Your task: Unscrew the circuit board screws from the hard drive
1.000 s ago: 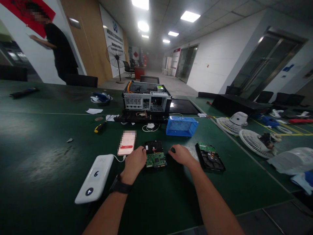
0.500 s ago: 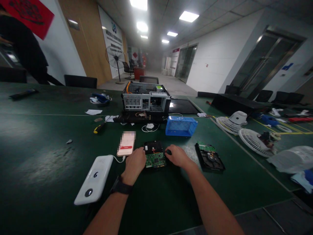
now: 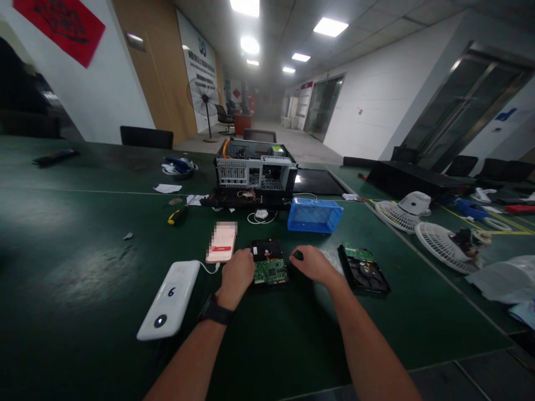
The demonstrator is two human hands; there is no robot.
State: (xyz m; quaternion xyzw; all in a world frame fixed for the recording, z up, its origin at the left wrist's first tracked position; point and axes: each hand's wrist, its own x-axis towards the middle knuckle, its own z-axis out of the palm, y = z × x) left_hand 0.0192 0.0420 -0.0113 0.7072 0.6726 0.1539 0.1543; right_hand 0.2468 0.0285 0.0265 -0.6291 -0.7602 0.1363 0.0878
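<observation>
A hard drive (image 3: 271,270) with a green circuit board on its upper side lies on the dark green table. My left hand (image 3: 237,274) is closed at the drive's left edge, its fingertips partly hidden. Just right of the drive, and apart from it, my right hand (image 3: 314,263) pinches a small black object (image 3: 297,255) whose kind I cannot make out. A second hard drive (image 3: 364,269) lies beyond my right hand. Behind my left hand is a phone (image 3: 221,243), joined by a white cable to a white power bank (image 3: 169,301).
An opened computer case (image 3: 256,170) stands at the back centre. In front of it are a blue plastic bin (image 3: 315,216) and a white cable (image 3: 262,215). A yellow-handled screwdriver (image 3: 177,215) lies left. White fan parts (image 3: 401,211) are at right. A person in dark clothes (image 3: 19,83) is far left.
My right hand has drawn slightly away from the drive's right edge with the small black object. My left hand stays at the drive. The whole view has shifted a little, and the person moved left.
</observation>
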